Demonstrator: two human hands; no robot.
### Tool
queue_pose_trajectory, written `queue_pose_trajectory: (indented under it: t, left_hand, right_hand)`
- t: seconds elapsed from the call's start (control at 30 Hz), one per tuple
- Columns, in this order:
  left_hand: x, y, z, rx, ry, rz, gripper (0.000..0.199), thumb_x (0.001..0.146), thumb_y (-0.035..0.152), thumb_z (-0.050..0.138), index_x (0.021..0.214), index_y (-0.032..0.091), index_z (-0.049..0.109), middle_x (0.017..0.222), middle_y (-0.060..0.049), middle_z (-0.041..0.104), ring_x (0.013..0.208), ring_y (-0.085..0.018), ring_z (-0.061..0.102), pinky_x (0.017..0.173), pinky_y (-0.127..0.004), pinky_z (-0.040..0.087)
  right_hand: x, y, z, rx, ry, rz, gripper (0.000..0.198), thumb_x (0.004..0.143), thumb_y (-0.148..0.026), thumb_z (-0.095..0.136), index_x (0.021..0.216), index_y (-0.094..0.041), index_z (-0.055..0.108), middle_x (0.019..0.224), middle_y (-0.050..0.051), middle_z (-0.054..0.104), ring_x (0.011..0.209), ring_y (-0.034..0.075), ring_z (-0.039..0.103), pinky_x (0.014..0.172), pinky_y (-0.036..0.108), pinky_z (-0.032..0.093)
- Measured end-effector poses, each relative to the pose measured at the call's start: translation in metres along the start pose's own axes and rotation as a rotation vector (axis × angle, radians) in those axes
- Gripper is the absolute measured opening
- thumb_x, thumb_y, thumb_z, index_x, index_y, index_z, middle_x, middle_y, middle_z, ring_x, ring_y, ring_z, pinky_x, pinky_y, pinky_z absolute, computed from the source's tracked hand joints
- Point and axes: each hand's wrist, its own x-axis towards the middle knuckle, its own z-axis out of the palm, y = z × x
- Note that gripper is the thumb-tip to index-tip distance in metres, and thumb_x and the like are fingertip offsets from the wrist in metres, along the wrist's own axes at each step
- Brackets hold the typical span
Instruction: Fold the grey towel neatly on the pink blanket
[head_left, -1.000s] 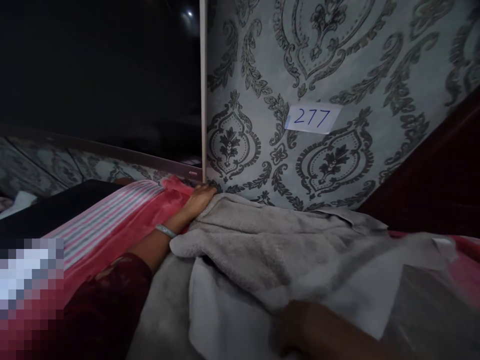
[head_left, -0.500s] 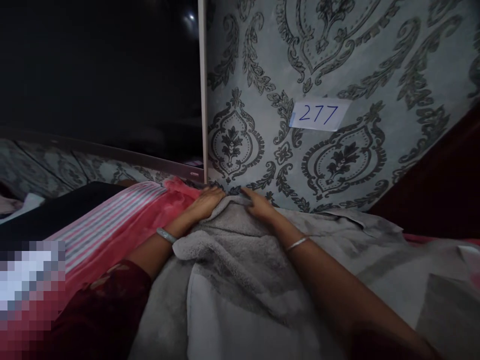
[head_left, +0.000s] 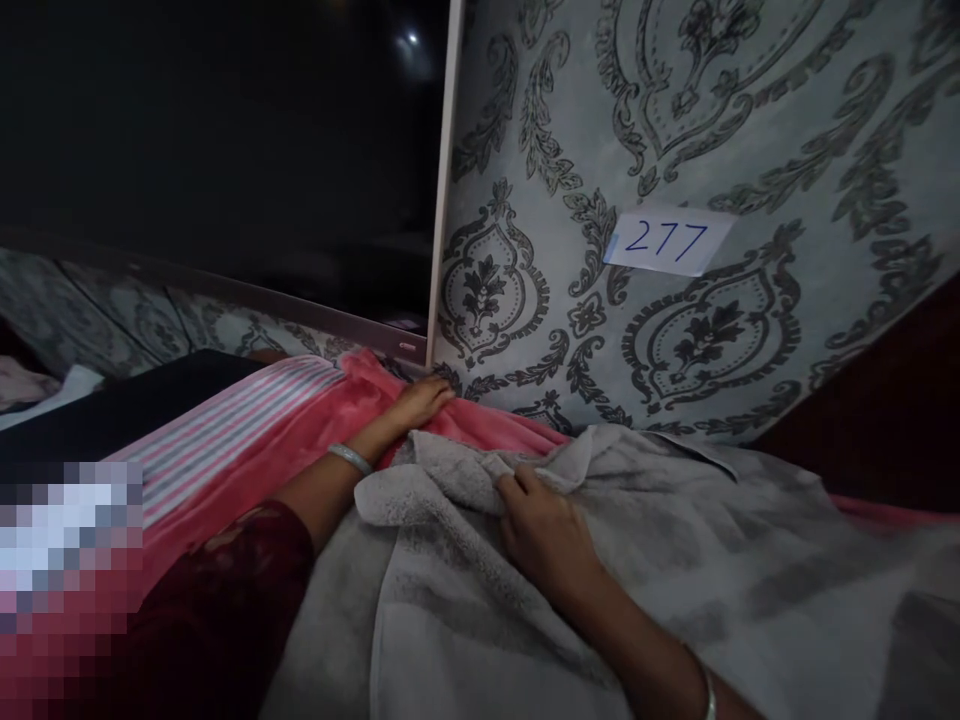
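A plush grey blanket (head_left: 450, 560) lies rumpled in front of me, its upper part folded back toward me. My right hand (head_left: 544, 530) is closed, fingers pinching a fold of this blanket. Further back, my left hand (head_left: 421, 402) lies over a pink blanket (head_left: 300, 440) beside the wall, below the corner of the television. Its fingers look extended and laid down together, with the tips partly hidden. Pink cloth shows between the grey blanket and the wall.
A large dark television (head_left: 225, 160) stands at the upper left against patterned wallpaper (head_left: 525, 330). A paper marked 277 (head_left: 667, 240) is stuck to the wall. Striped cloth (head_left: 232, 420) and a black flat surface (head_left: 142, 400) are at left. Something dark red (head_left: 885, 400) rises at right.
My right hand has come back toward me with the grey blanket's far edge, uncovering pink blanket along the wall. My left hand stays near the television's corner. The view has shifted slightly left.
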Motion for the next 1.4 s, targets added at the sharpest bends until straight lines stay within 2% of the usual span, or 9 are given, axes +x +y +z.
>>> queue_pose_trajectory:
  t: [0.07, 0.2, 0.37, 0.6, 0.77, 0.9, 1.13, 1.27, 1.4]
  left_hand:
    - [0.002, -0.007, 0.001, -0.062, 0.004, 0.021, 0.032, 0.098, 0.021, 0.038, 0.099, 0.019, 0.07, 0.104, -0.006, 0.07, 0.101, -0.018, 0.063, 0.095, -0.031, 0.049]
    - [0.003, -0.014, 0.001, -0.054, -0.1, 0.078, 0.024, 0.086, 0.021, 0.059, 0.106, 0.023, 0.073, 0.107, -0.004, 0.069, 0.104, -0.017, 0.064, 0.094, -0.026, 0.048]
    - [0.0, -0.011, -0.007, 0.016, -0.14, 0.097, 0.041, 0.076, 0.021, 0.07, 0.117, 0.023, 0.067, 0.121, -0.007, 0.061, 0.107, -0.019, 0.061, 0.095, -0.028, 0.047]
    - [-0.003, 0.015, -0.018, 0.253, -0.357, -0.052, 0.017, 0.08, 0.017, 0.063, 0.095, 0.022, 0.068, 0.1, -0.006, 0.071, 0.093, -0.023, 0.065, 0.085, -0.033, 0.049]
    - [-0.007, 0.031, -0.018, 0.343, -0.181, -0.068, 0.02, 0.091, 0.018, 0.049, 0.103, 0.017, 0.066, 0.109, -0.013, 0.071, 0.107, -0.027, 0.065, 0.094, -0.038, 0.049]
    - [-0.005, 0.036, -0.015, 0.339, 0.035, -0.236, 0.034, 0.099, 0.022, 0.035, 0.123, 0.014, 0.059, 0.109, -0.016, 0.072, 0.105, -0.027, 0.068, 0.095, -0.04, 0.05]
    - [-0.002, 0.015, 0.005, 0.223, -0.159, -0.185, 0.04, 0.097, 0.028, 0.044, 0.132, 0.023, 0.063, 0.139, -0.007, 0.063, 0.129, -0.024, 0.057, 0.111, -0.038, 0.04]
    - [-0.01, 0.002, -0.001, 0.328, -0.104, -0.322, 0.046, 0.099, 0.039, 0.037, 0.119, 0.017, 0.072, 0.132, -0.016, 0.066, 0.127, -0.036, 0.056, 0.113, -0.059, 0.031]
    - [-0.018, -0.01, -0.019, 0.443, -0.015, -0.478, 0.045, 0.097, 0.039, 0.042, 0.114, 0.01, 0.073, 0.128, -0.024, 0.067, 0.125, -0.042, 0.056, 0.111, -0.064, 0.029]
  right_hand:
    - [-0.001, -0.004, 0.001, -0.025, -0.014, -0.007, 0.028, 0.088, -0.008, 0.047, 0.109, -0.022, 0.06, 0.109, 0.008, 0.062, 0.074, 0.017, 0.063, 0.06, 0.027, 0.041]
    - [0.003, -0.001, -0.004, -0.032, -0.037, -0.042, 0.029, 0.088, -0.006, 0.048, 0.11, -0.022, 0.059, 0.111, 0.009, 0.062, 0.075, 0.017, 0.065, 0.061, 0.027, 0.041]
    - [0.002, 0.001, -0.004, -0.029, -0.038, -0.051, 0.028, 0.09, -0.006, 0.046, 0.11, -0.022, 0.059, 0.109, 0.007, 0.062, 0.074, 0.017, 0.065, 0.06, 0.027, 0.041]
    - [0.001, 0.002, 0.0, -0.012, -0.002, -0.078, 0.033, 0.086, -0.004, 0.046, 0.11, -0.022, 0.058, 0.111, 0.007, 0.062, 0.079, 0.018, 0.065, 0.062, 0.028, 0.042]
    - [0.002, 0.003, 0.0, -0.011, -0.019, -0.079, 0.032, 0.086, -0.002, 0.045, 0.108, -0.021, 0.058, 0.11, 0.008, 0.062, 0.08, 0.018, 0.065, 0.061, 0.027, 0.04]
    - [0.003, 0.003, 0.0, -0.012, -0.024, -0.071, 0.028, 0.088, -0.004, 0.046, 0.106, -0.021, 0.058, 0.108, 0.007, 0.062, 0.079, 0.017, 0.064, 0.061, 0.026, 0.039]
    - [0.002, 0.003, -0.004, 0.057, -0.043, -0.039, 0.034, 0.088, -0.003, 0.044, 0.111, -0.022, 0.059, 0.109, 0.008, 0.063, 0.08, 0.018, 0.064, 0.064, 0.027, 0.044]
    - [0.005, 0.012, 0.001, 0.261, 0.154, -0.052, 0.035, 0.086, -0.002, 0.042, 0.109, -0.021, 0.062, 0.112, 0.009, 0.063, 0.094, 0.022, 0.065, 0.079, 0.032, 0.053]
    - [0.014, 0.022, 0.014, 0.535, 0.519, -0.172, 0.061, 0.087, -0.005, 0.043, 0.145, -0.022, 0.043, 0.156, 0.015, 0.034, 0.142, 0.027, 0.04, 0.11, 0.048, 0.044]
